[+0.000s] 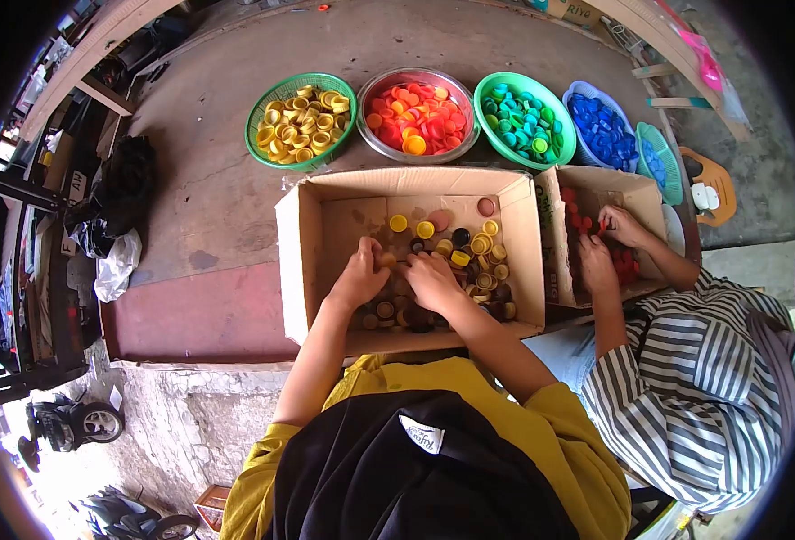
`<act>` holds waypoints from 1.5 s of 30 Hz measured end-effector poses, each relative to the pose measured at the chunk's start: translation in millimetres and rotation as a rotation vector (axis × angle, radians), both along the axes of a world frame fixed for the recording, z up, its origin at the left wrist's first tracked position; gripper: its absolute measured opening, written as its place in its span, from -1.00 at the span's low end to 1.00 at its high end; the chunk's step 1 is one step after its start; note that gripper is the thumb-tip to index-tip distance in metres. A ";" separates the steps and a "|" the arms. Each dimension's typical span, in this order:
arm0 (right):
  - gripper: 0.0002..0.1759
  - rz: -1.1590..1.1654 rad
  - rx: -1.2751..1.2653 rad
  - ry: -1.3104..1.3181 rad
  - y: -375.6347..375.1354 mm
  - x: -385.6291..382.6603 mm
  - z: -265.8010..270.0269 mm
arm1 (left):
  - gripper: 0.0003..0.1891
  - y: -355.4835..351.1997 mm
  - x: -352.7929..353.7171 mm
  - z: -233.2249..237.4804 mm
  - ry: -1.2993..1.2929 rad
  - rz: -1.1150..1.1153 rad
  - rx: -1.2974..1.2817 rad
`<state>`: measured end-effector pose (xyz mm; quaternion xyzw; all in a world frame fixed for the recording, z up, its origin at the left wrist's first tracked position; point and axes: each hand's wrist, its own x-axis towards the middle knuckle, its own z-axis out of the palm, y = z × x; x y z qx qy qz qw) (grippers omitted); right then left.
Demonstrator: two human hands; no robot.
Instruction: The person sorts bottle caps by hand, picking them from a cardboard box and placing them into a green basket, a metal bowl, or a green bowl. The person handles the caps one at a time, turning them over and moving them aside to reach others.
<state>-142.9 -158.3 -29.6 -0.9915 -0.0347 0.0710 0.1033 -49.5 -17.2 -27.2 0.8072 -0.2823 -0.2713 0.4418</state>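
One tabletop (199, 180) carries all: cardboard box (294, 261) nearest the body, colour-sorted bowls (418, 71) lined behind it, all within easy reach. Both hands in box: left hand (357, 277) grip narrow, pinching a tan cap (385, 259); right hand (433, 281) palm-down on mixed caps (483, 247), grip can't tell.

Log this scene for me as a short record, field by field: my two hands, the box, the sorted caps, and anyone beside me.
left hand: inside the cardboard box, on the mixed caps
right hand: same box, close beside the left
grip: not clear for either hand
behind box, each in its own bowl: yellow caps, red and orange caps, green caps, blue caps
co-worker's hands: in a second box on the right
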 end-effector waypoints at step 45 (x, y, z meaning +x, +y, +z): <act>-0.75 -0.151 0.675 -0.235 -20.7 16.2 62.3 | -0.73 -12.9 20.3 -9.9 1.538 0.405 -0.863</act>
